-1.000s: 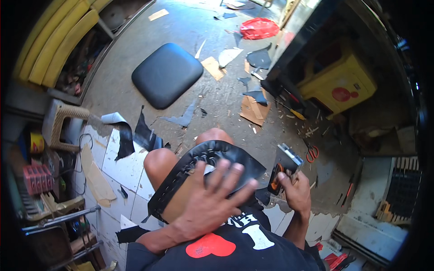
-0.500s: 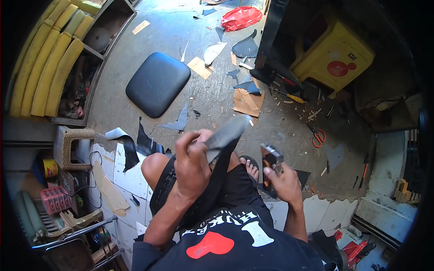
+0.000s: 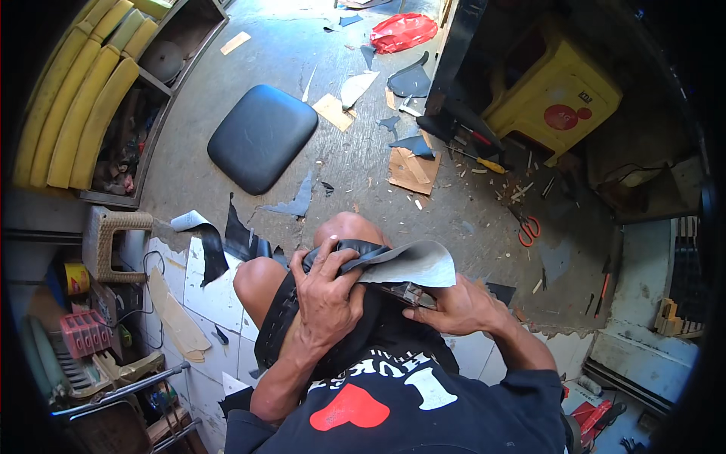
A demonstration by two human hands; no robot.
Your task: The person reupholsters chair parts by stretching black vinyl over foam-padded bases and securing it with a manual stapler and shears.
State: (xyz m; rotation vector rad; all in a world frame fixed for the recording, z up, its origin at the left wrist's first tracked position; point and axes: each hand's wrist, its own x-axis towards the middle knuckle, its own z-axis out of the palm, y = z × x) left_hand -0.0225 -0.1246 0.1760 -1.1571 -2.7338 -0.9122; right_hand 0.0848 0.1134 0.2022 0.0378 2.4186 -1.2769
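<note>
A black vinyl seat cover (image 3: 363, 337) lies across my lap and knees. My left hand (image 3: 329, 299) grips its folded edge, fingers curled over the black rim. A flap turned back shows the grey underside (image 3: 416, 265). My right hand (image 3: 457, 306) sits just under that flap, closed on a small stapler-like hand tool (image 3: 412, 293) that is mostly hidden by the flap. The two hands are close together over my right thigh.
A black seat cushion (image 3: 261, 136) lies on the concrete floor ahead. Yellow foam strips (image 3: 76, 98) fill a shelf at left, beside a woven stool (image 3: 113, 242). A yellow plastic stool (image 3: 556, 98), red-handled scissors (image 3: 528, 227), a cardboard scrap (image 3: 412, 170) and vinyl offcuts lie ahead and to the right.
My left hand went from spread open above the cover to gripping its folded edge. My right hand brought the tool in from the right, under the grey flap.
</note>
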